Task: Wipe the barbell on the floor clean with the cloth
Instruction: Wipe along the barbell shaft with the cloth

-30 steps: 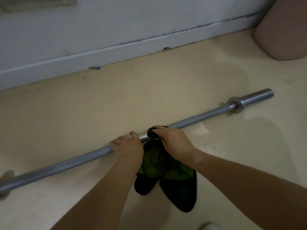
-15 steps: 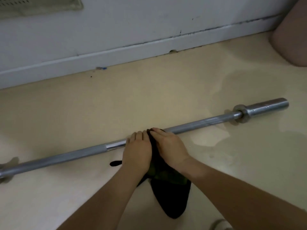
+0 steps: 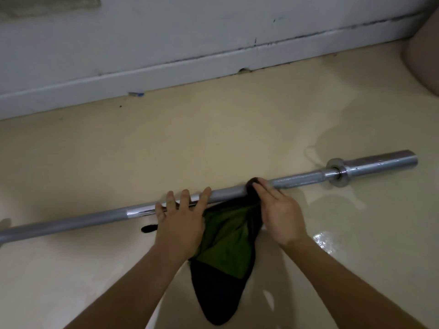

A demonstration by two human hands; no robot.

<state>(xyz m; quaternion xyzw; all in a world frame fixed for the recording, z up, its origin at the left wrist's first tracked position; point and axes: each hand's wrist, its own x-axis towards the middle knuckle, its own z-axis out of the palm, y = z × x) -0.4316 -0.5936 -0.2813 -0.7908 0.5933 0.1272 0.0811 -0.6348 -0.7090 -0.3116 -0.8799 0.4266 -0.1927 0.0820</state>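
A long grey steel barbell (image 3: 304, 180) lies on the beige floor, running from the lower left up to its collar and sleeve (image 3: 380, 161) at the right. A dark cloth with a green inner side (image 3: 228, 236) hangs from the bar's middle down toward me. My right hand (image 3: 278, 210) pinches the cloth's top edge over the bar. My left hand (image 3: 180, 217) lies flat with fingers spread, fingertips on the bar, palm over the cloth's left part. A small dark bit of cloth (image 3: 148, 228) pokes out left of that hand.
A white wall with a skirting board (image 3: 166, 72) runs behind the bar. A pinkish rounded object (image 3: 422, 55) stands at the far right. Wet patches (image 3: 325, 241) shine on the floor right of my right arm. A tiny blue scrap (image 3: 136, 93) lies by the skirting.
My hands have moved apart along the bar: the right hand slid right with the cloth's edge, the left hand's fingers spread. More green cloth shows between them.
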